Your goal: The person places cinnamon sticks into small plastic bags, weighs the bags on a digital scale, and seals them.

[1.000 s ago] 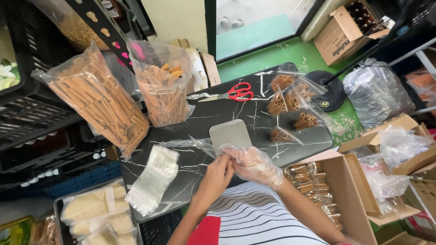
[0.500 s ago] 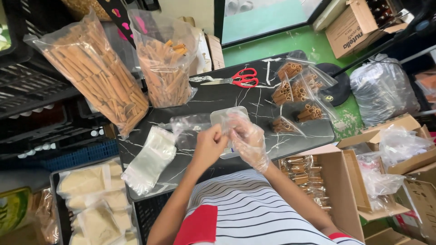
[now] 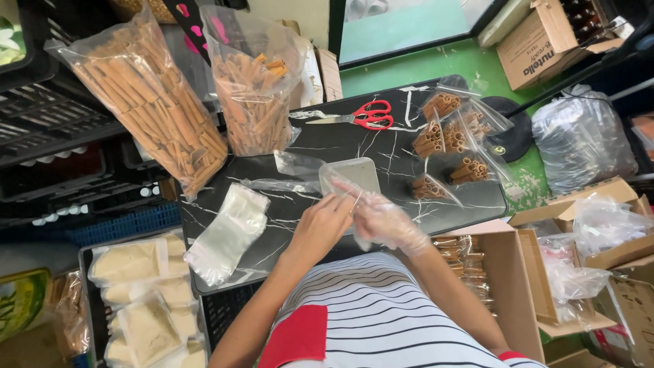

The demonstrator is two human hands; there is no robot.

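Where both hands meet over the table [image 3: 225,204]: left hand [image 3: 327,221] and gloved right hand [image 3: 381,218] pinch a clear bag [image 3: 340,182]; scissors [image 3: 364,114] far, bag stack [image 3: 225,232] left, cinnamon packets [image 3: 446,146] right.

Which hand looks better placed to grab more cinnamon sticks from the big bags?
Probably the left hand. The two big bags of cinnamon sticks stand on its side of the table, while the right hand wears a loose plastic glove and sits nearer the small filled packets.

Two tall clear bags of cinnamon sticks [image 3: 146,102] stand at ten o'clock; four small filled packets [image 3: 449,146] lie at two; brown cartons [image 3: 545,48] beyond.
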